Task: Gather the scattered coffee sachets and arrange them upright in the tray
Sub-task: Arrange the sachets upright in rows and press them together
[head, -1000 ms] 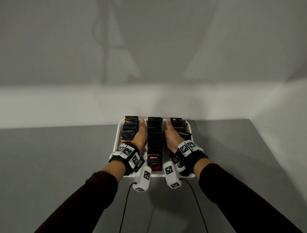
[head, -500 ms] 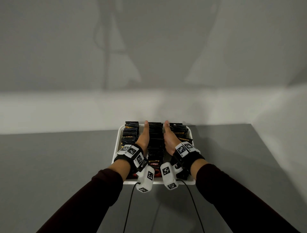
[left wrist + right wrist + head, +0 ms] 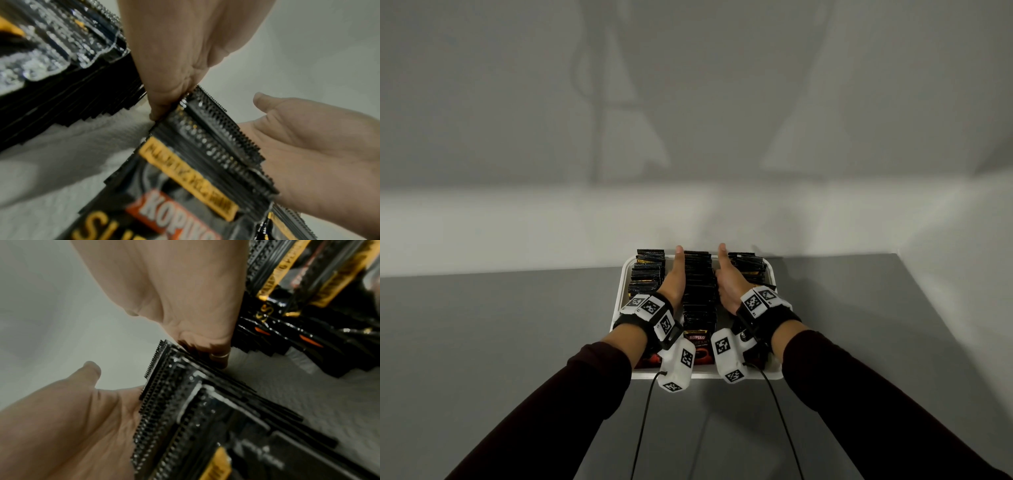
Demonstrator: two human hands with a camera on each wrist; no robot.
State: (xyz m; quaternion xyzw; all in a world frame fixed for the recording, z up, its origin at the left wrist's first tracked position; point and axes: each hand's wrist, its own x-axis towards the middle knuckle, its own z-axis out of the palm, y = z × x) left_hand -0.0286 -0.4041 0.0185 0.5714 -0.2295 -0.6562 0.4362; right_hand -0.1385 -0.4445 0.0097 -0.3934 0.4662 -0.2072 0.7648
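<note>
A white tray (image 3: pixel 624 281) holds three rows of black coffee sachets standing on edge. My left hand (image 3: pixel 675 277) lies flat against the left side of the middle row (image 3: pixel 699 287), thumb pointing away. My right hand (image 3: pixel 727 281) presses the row's right side the same way. In the left wrist view my left hand's fingers (image 3: pixel 185 48) run down beside the middle row (image 3: pixel 205 154), with the right hand (image 3: pixel 318 154) across from them. The right wrist view shows the right hand's fingers (image 3: pixel 185 296) against the same middle row (image 3: pixel 195 418). Neither hand grips a sachet.
The left row (image 3: pixel 647 270) and right row (image 3: pixel 744 265) stand just outside my hands. The tray sits at the far edge of a grey table (image 3: pixel 500 342), against a pale wall. Two wrist cables (image 3: pixel 643 418) hang toward me.
Both hands have drawn closer together against the middle row and slid a little toward the tray's far end.
</note>
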